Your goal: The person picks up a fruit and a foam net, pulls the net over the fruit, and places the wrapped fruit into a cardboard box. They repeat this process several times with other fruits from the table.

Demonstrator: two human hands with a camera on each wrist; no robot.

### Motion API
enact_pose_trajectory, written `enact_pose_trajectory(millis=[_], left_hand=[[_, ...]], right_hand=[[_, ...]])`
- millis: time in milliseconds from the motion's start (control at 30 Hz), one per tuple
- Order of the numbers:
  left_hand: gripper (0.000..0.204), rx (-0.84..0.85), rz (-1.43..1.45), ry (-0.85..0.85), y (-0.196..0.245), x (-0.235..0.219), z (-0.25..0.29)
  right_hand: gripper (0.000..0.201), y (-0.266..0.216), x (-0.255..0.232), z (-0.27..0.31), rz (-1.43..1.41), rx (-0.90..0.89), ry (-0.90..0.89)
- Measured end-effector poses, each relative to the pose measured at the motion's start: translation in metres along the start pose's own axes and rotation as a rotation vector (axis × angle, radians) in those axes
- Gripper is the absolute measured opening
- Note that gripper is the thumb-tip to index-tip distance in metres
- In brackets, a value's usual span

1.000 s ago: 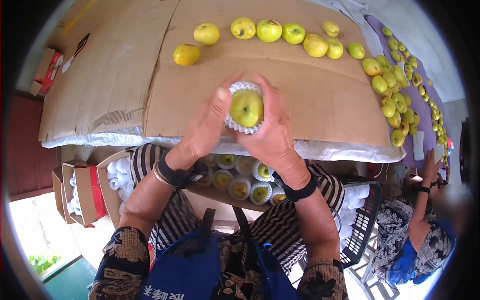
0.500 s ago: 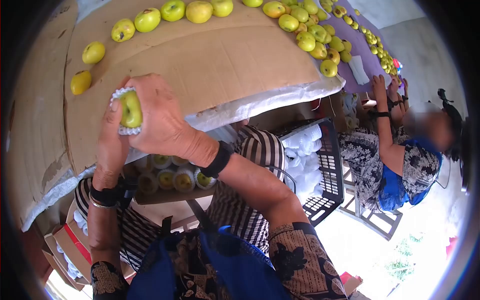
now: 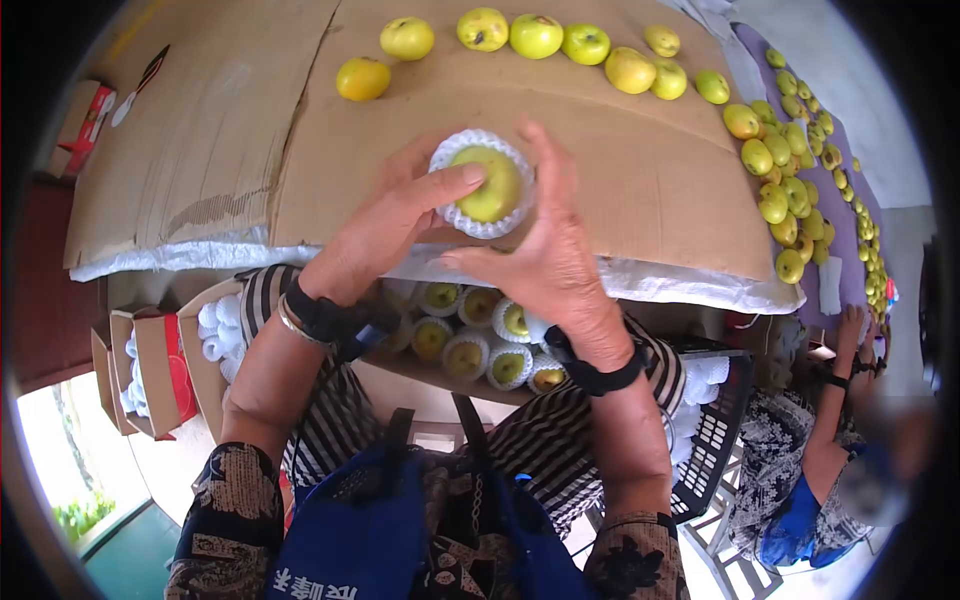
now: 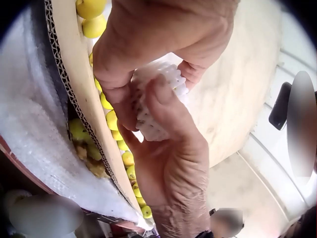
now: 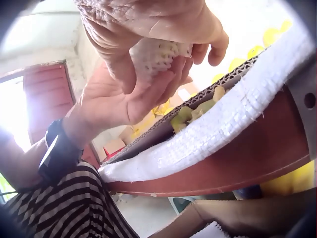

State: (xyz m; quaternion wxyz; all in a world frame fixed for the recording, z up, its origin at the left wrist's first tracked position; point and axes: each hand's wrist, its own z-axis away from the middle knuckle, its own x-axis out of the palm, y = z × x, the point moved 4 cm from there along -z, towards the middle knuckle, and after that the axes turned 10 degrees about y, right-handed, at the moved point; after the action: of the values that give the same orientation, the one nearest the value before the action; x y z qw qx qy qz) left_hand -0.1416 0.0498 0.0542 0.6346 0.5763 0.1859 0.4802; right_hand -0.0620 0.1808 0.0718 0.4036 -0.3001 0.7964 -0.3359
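Observation:
A yellow-green apple (image 3: 496, 196) sits in a white foam net (image 3: 484, 228), held over the cardboard-covered table (image 3: 640, 190). My left hand (image 3: 385, 222) grips it from the left, the thumb lying across the apple's face and the fingers behind the net. On the other side my right hand (image 3: 560, 250) is spread, its fingers along the net's right side and its thumb below. In the left wrist view the right thumb overlaps the foam net (image 4: 154, 126). The right wrist view shows the net (image 5: 153, 57) between both hands, with the apple hidden inside.
Loose apples (image 3: 536, 36) form a row at the back, and more pile up (image 3: 790, 200) on the right. Below the table edge is a box of netted apples (image 3: 465, 356). A black crate (image 3: 715, 430) holds foam nets. Another person (image 3: 800, 480) sits at right.
The head view swung right and back again. The hands went from both clasping the netted apple to the left thumb over its face, with the right hand spread looser beside it.

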Motion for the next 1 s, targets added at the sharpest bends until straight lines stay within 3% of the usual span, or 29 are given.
enact_pose_trajectory(millis=[133,267,367,467,667,867,967,1000], left_hand=[[0.068,0.058,-0.238,-0.046,-0.002,-0.004,0.003],[0.077,0.109,-0.381,-0.067,-0.011,-0.01,0.003],[0.079,0.091,-0.408,-0.051,-0.006,-0.009,0.011],[0.079,0.139,-0.43,-0.029,-0.005,-0.01,0.016],[0.082,0.281,-0.612,0.079,-0.007,-0.016,0.033],[0.086,0.383,-0.669,0.094,-0.009,-0.011,0.074],[0.086,0.386,-0.656,0.109,-0.014,-0.012,0.092],[0.086,0.412,-0.661,0.095,-0.012,-0.01,0.099]], right_hand=[[0.113,-0.01,-0.005,-0.001,0.092,-0.116,-0.128],[0.095,-0.011,0.007,0.012,0.145,-0.119,-0.245],[0.083,-0.016,0.009,0.014,0.228,-0.237,-0.206],[0.077,-0.017,0.014,0.018,0.201,-0.245,-0.157],[0.088,-0.024,0.013,0.03,-0.003,-0.09,-0.286],[0.095,-0.043,0.012,0.061,0.175,-0.165,-0.298],[0.094,-0.055,0.01,0.076,0.167,-0.09,-0.315],[0.092,-0.065,0.009,0.08,0.212,-0.155,-0.301]])
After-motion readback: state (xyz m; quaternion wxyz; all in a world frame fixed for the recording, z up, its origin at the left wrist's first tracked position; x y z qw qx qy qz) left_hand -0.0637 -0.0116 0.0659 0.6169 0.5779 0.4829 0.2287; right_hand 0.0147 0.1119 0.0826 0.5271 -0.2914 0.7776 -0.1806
